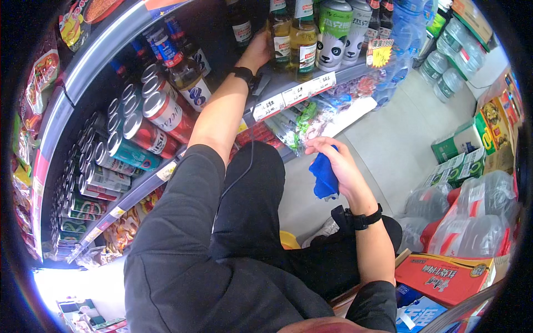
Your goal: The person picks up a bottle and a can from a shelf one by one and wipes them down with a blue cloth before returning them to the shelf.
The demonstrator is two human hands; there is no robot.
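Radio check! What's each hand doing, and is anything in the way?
Right hand gripping blue cloth. Left hand at shelf, fingers partly hidden. Yellowish bottle close beside it.

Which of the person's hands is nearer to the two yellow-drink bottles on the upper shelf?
Left. The left hand is right beside the yellow-drink bottles, on their left; the right hand is farther off, outside the shelf, holding a blue cloth.

On the shelf (pixel 274 82), the left hand (pixel 257 53) was between bottles (pixel 305 49), with cans (pixel 333 39) just right of them and further cans (pixel 166 114) in rows left of the forearm (pixel 220 119). The right hand (pixel 345 166) held a cloth (pixel 323 176) over the floor (pixel 377 136); farther right, I saw jugs (pixel 469 240) beyond a carton (pixel 449 276).
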